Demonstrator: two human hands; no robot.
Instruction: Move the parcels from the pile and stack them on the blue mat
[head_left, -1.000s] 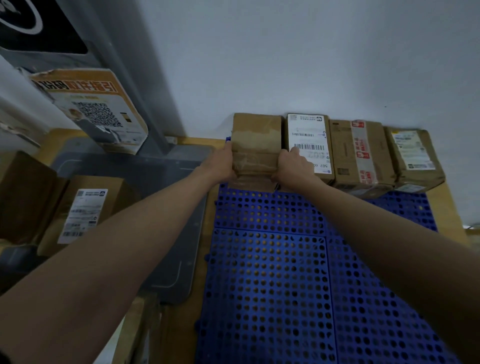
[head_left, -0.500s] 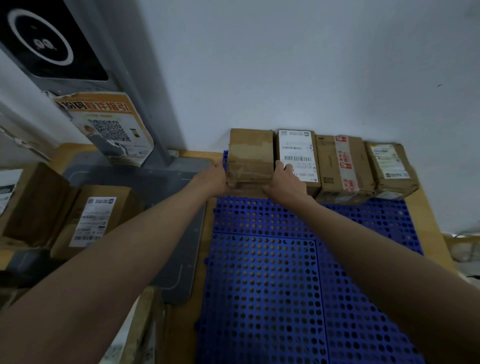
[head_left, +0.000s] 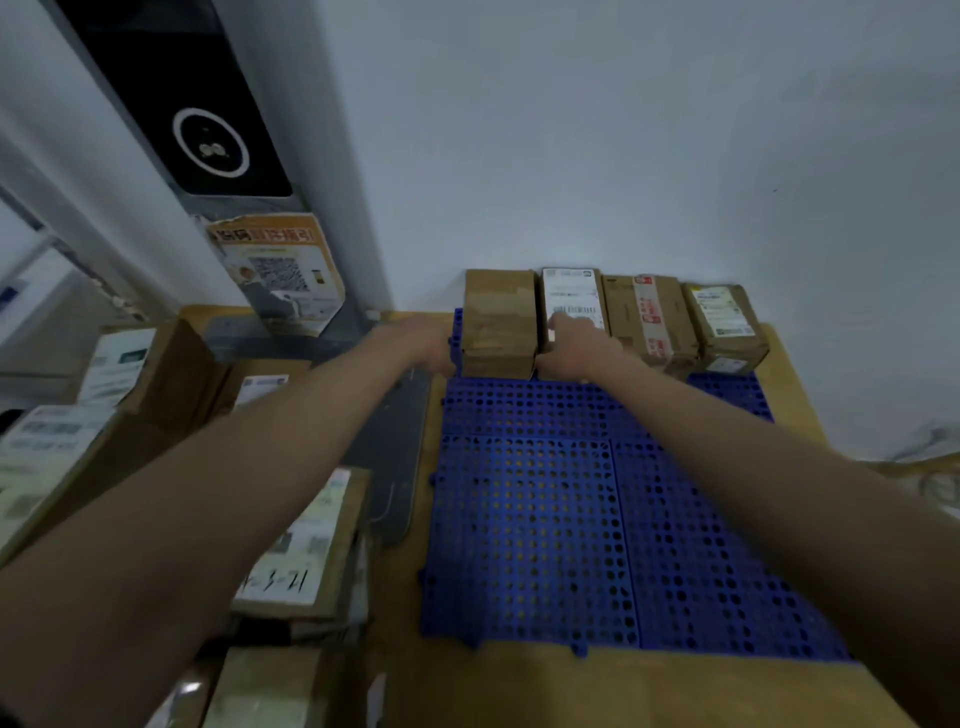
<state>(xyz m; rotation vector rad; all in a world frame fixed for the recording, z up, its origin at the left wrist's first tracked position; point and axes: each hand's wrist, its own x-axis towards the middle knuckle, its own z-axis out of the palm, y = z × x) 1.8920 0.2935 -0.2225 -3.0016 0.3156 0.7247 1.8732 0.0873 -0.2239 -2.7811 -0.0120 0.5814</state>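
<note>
A plain brown parcel (head_left: 500, 323) is flanked by both hands at the far left corner of the blue mat (head_left: 524, 525). The left hand (head_left: 428, 348) is blurred, its grip unclear. The right hand (head_left: 574, 347) is pressed against the box's right side, three more parcels (head_left: 649, 317) lined up beyond it.

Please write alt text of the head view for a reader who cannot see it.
Two bare hands, left hand and right hand, flank the leftmost parcel in a row of four along the wall, at the far edge of a blue mat. More parcels are piled to the left.
</note>
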